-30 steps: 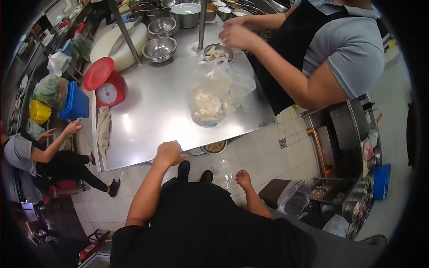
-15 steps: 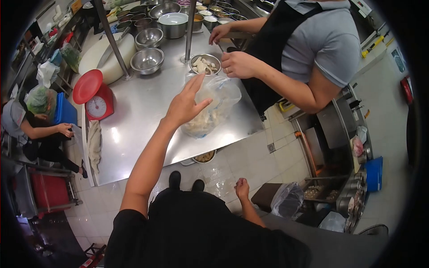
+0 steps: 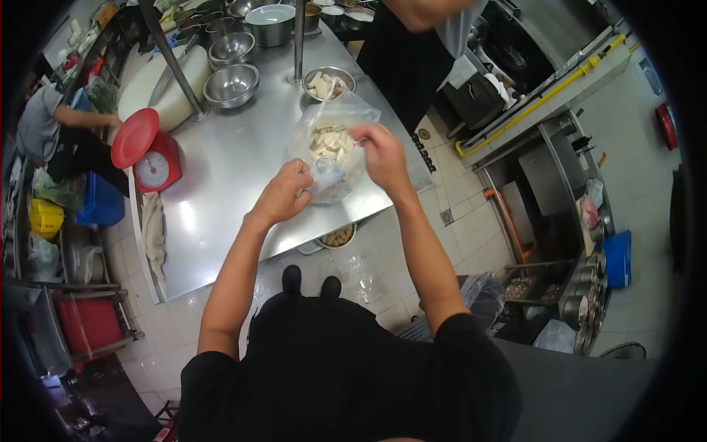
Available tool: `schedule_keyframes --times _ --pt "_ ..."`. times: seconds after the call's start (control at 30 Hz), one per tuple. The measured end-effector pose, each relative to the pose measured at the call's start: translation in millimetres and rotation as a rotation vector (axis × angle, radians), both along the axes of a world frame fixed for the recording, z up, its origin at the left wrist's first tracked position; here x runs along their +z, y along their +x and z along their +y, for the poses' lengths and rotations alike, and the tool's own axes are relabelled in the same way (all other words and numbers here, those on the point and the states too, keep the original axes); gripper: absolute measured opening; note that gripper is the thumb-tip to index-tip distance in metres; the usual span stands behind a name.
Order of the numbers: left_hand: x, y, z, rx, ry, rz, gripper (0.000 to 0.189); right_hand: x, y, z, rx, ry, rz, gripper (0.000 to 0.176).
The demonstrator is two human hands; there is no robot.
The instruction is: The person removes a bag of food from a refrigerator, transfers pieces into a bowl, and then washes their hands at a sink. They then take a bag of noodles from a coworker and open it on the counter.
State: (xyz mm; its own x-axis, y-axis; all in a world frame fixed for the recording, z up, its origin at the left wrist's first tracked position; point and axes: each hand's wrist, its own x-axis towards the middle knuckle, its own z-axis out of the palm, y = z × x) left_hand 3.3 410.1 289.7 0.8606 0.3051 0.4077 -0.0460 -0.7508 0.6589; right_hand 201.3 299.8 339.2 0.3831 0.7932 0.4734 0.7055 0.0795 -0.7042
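A clear plastic bag (image 3: 298, 144) lies on the steel table, its mouth spread open over pale, chunky food pieces (image 3: 333, 145). My left hand (image 3: 283, 191) is closed, fingers pinching the near-left edge of the bag. On the other side, my right hand (image 3: 384, 156) is closed at the bag's right edge; its fingertips are slightly blurred by motion. Just beyond the bag stands a metal bowl (image 3: 348, 76) with similar pale pieces in it.
A red scale (image 3: 157, 168) and a rolled cloth (image 3: 152, 236) sit on the table's left side. Metal bowls (image 3: 232, 87) stand near a large round board (image 3: 140, 85) and upright posts. Co-workers stand at the far right and crouch at left. Below the table edge is a food-filled container (image 3: 339, 237).
My left hand came down and closed on the bag; my right hand rose from my side to its right edge. The bag's mouth is spread wider. The right-hand co-worker moved back from the bowl.
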Motion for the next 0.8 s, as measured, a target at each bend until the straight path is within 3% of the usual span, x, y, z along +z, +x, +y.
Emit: schedule_keyframes --times 0.03,0.07,0.13,0.27,0.43,0.8 --pt "-1 -4 -3 0.007 0.011 -0.012 0.010 -1 4 18 0.068 -0.205 0.040 0.021" --pt "-2 -7 -6 0.005 0.005 0.004 0.010 -6 9 38 0.070 -0.206 0.042 0.021" --pt "-8 -9 -10 -0.010 0.024 -0.012 0.010 -21 14 69 -0.003 -0.846 -0.277 0.030" --pt "-10 -15 -16 0.041 0.005 -0.006 0.010 -37 19 75 -0.096 -0.893 -0.455 0.047" --pt "-14 -31 -16 0.167 -0.034 -0.022 0.010 -42 29 61 0.142 -0.951 -0.497 0.062" --pt "-24 -46 -8 0.225 -0.154 -0.057 0.012 -27 -33 59 0.191 -0.919 -0.612 0.061"
